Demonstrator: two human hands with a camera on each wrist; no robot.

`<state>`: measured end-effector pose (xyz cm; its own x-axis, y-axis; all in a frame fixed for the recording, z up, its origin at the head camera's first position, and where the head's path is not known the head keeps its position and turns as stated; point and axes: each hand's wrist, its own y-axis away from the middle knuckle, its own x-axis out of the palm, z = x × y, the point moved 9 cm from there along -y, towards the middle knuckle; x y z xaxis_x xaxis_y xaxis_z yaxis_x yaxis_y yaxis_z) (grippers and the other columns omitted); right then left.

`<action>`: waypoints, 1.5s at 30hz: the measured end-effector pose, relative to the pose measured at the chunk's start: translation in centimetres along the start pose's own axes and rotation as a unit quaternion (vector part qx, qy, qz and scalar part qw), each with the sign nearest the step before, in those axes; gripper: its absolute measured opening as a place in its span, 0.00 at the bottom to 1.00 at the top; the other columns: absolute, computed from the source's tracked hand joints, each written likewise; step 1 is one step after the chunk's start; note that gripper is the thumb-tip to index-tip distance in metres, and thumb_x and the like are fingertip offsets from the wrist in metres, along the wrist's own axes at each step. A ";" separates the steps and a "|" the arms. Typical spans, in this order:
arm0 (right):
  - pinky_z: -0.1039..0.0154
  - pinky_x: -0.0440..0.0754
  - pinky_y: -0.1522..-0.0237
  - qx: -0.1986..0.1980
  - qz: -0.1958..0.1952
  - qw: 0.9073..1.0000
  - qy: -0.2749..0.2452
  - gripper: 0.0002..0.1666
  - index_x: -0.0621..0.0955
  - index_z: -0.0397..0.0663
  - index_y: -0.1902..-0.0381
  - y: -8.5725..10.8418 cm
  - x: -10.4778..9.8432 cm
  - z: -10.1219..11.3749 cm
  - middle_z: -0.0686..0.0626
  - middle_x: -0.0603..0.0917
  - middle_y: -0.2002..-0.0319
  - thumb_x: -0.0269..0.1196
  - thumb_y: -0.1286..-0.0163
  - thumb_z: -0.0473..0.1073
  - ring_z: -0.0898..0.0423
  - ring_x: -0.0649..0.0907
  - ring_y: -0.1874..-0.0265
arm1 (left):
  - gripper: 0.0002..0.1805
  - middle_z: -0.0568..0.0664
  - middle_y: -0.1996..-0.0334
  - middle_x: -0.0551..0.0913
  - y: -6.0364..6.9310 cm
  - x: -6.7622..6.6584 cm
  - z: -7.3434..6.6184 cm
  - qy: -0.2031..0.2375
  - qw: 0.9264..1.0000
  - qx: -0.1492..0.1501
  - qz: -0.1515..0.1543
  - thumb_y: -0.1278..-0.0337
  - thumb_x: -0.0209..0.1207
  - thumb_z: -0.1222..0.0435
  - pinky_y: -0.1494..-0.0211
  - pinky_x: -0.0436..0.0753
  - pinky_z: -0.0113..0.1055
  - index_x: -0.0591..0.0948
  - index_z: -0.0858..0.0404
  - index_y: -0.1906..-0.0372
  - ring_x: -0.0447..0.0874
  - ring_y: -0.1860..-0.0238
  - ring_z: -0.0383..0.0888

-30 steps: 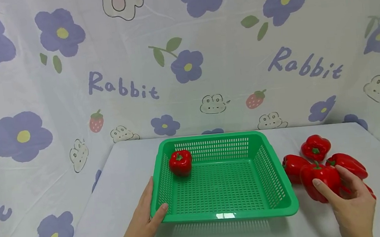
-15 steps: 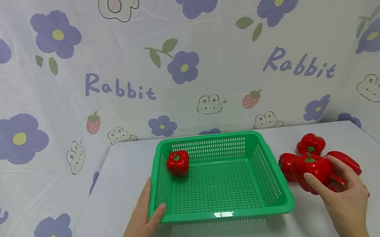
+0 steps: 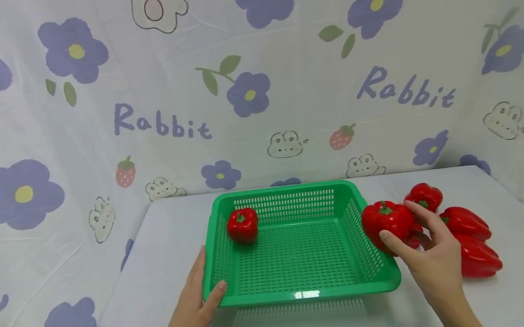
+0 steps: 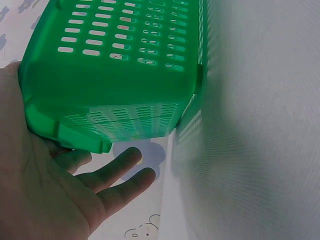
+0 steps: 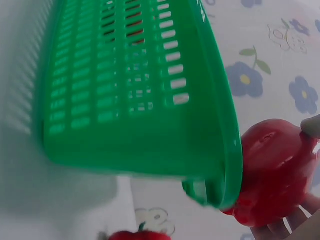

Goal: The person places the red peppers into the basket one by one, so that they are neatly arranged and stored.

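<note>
A red bell pepper [image 3: 388,222] hangs over the right rim of the green basket [image 3: 301,295], pinched between the thumb and fingers of my right hand [image 3: 434,260]. In the right wrist view this bell pepper [image 5: 272,172] partly shows beside the rim. My left hand [image 3: 192,304] holds the basket's front left corner, thumb over the rim and fingers outside. From the left wrist, several fingers [image 4: 117,172] show stretched out loosely below the rim. Inside the basket, another red bell pepper [image 3: 242,226] stands upright in the back left corner.
Right of the basket lie several more red bell peppers, one at the back [image 3: 425,196] and two nearer [image 3: 466,222], [image 3: 478,256]. Something red is partly hidden behind my right fingers. A white table [image 3: 153,261] meets a flower-printed cloth [image 3: 160,73] behind.
My right hand has lifted the bell pepper from the group at right and carried it left to the basket's rim. The left hand keeps its place on the basket. The view has shifted slightly.
</note>
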<state>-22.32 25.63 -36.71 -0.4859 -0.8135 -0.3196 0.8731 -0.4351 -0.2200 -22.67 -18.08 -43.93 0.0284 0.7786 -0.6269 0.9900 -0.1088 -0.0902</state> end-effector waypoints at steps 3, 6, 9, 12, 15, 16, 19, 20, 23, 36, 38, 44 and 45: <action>0.84 0.78 0.56 -0.028 0.031 0.999 -0.013 0.44 0.72 0.58 0.24 0.3 1.6 1.2 0.50 0.76 0.30 0.76 0.36 0.41 0.60 0.75 0.40 | 0.46 0.55 0.15 0.48 0.1 0.0 0.1 -0.002 1.000 0.000 -0.001 0.21 0.52 0.46 0.20 0.57 0.65 0.41 0.54 0.14 0.47 0.16 0.59; 0.84 0.79 0.54 -0.053 0.064 0.996 -0.021 0.43 0.73 0.53 0.25 0.7 3.2 2.2 0.49 0.77 0.31 0.76 0.36 0.40 0.58 0.75 0.40 | 0.46 0.55 0.15 0.47 0.1 0.0 0.1 -0.001 1.000 -0.001 0.002 0.21 0.52 0.46 0.20 0.57 0.65 0.41 0.54 0.14 0.47 0.16 0.59; 0.84 0.78 0.52 -0.075 0.098 0.992 -0.025 0.43 0.73 0.49 0.26 1.0 4.8 3.1 0.46 0.77 0.32 0.76 0.37 0.39 0.53 0.75 0.39 | 0.46 0.55 0.15 0.47 0.1 0.0 0.0 0.000 1.000 -0.001 0.003 0.21 0.52 0.46 0.20 0.57 0.65 0.41 0.54 0.14 0.48 0.16 0.59; 0.82 0.77 0.50 -0.089 0.127 0.988 -0.019 0.43 0.73 0.48 0.26 1.0 6.2 4.0 0.44 0.76 0.31 0.77 0.37 0.40 0.48 0.75 0.36 | 0.46 0.55 0.15 0.48 0.0 0.0 -0.1 -0.003 1.000 0.000 0.001 0.22 0.52 0.46 0.20 0.58 0.64 0.42 0.56 0.14 0.48 0.16 0.59; 0.71 0.83 0.46 -0.096 0.145 0.985 -0.007 0.43 0.73 0.48 0.26 0.6 7.2 4.5 0.44 0.75 0.30 0.77 0.37 0.42 0.46 0.75 0.35 | 0.47 0.55 0.15 0.48 -0.1 0.1 -0.2 -0.005 1.000 0.000 0.000 0.22 0.52 0.46 0.21 0.59 0.64 0.42 0.57 0.14 0.49 0.16 0.59; 0.64 0.85 0.45 -0.097 0.150 0.984 -0.006 0.43 0.73 0.48 0.26 0.5 7.5 4.7 0.44 0.75 0.31 0.77 0.37 0.43 0.45 0.75 0.34 | 0.47 0.55 0.15 0.48 -0.1 0.1 -0.2 -0.005 1.000 0.000 -0.001 0.22 0.52 0.46 0.21 0.59 0.64 0.42 0.57 0.14 0.49 0.16 0.59; 0.47 0.87 0.43 -0.090 0.164 0.982 -0.010 0.42 0.73 0.48 0.27 0.1 8.4 4.9 0.43 0.76 0.31 0.76 0.36 0.44 0.44 0.76 0.35 | 0.47 0.55 0.15 0.48 -0.1 0.1 -0.1 -0.003 1.000 0.000 -0.001 0.22 0.52 0.46 0.21 0.59 0.64 0.42 0.56 0.14 0.48 0.16 0.59; 0.43 0.86 0.43 -0.087 0.169 0.982 -0.012 0.42 0.73 0.48 0.27 0.0 8.7 5.0 0.43 0.76 0.31 0.76 0.36 0.44 0.44 0.76 0.35 | 0.46 0.55 0.15 0.48 -0.1 0.1 -0.1 -0.002 1.000 0.001 -0.001 0.22 0.52 0.46 0.21 0.59 0.64 0.42 0.56 0.14 0.48 0.16 0.59; 0.42 0.86 0.43 -0.079 0.182 0.980 -0.015 0.43 0.72 0.47 0.26 -0.3 9.5 5.2 0.42 0.76 0.32 0.76 0.36 0.45 0.44 0.76 0.35 | 0.46 0.55 0.15 0.47 -0.1 0.1 -0.1 -0.002 1.000 0.000 0.000 0.22 0.52 0.46 0.21 0.58 0.65 0.41 0.55 0.14 0.48 0.16 0.59; 0.46 0.89 0.47 -0.065 0.218 0.974 -0.025 0.42 0.73 0.46 0.28 -0.3 12.3 5.9 0.41 0.77 0.33 0.76 0.38 0.42 0.39 0.78 0.37 | 0.47 0.54 0.14 0.46 -0.2 0.2 0.1 0.009 1.000 -0.019 0.012 0.22 0.51 0.45 0.20 0.57 0.65 0.40 0.54 0.14 0.47 0.15 0.58; 0.46 0.89 0.47 -0.064 0.227 0.971 -0.031 0.42 0.73 0.45 0.28 -0.2 12.7 5.9 0.40 0.77 0.33 0.76 0.37 0.40 0.39 0.78 0.37 | 0.47 0.54 0.14 0.46 -0.2 0.2 0.1 0.009 1.000 -0.017 0.011 0.22 0.51 0.45 0.20 0.58 0.65 0.40 0.54 0.14 0.47 0.15 0.58; 0.45 0.88 0.45 -0.071 0.256 0.963 -0.036 0.42 0.74 0.44 0.28 0.0 13.5 6.5 0.40 0.77 0.33 0.76 0.40 0.38 0.40 0.77 0.35 | 0.47 0.54 0.14 0.47 -0.3 0.2 0.1 0.007 1.000 -0.010 0.007 0.22 0.51 0.45 0.20 0.57 0.65 0.41 0.54 0.14 0.47 0.15 0.59; 0.45 0.87 0.44 -0.072 0.260 0.962 -0.033 0.42 0.74 0.44 0.28 0.0 13.7 6.7 0.40 0.78 0.33 0.77 0.40 0.38 0.40 0.77 0.35 | 0.47 0.54 0.14 0.47 -0.2 0.2 0.2 0.008 1.000 -0.011 0.008 0.22 0.51 0.45 0.20 0.57 0.65 0.41 0.54 0.14 0.47 0.15 0.58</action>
<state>-28.68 11.93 -34.92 0.0223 -0.9315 -0.3632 0.9808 0.0908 -0.1727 -22.93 -18.03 -44.13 0.0458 0.7866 -0.6158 0.9922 -0.1072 -0.0632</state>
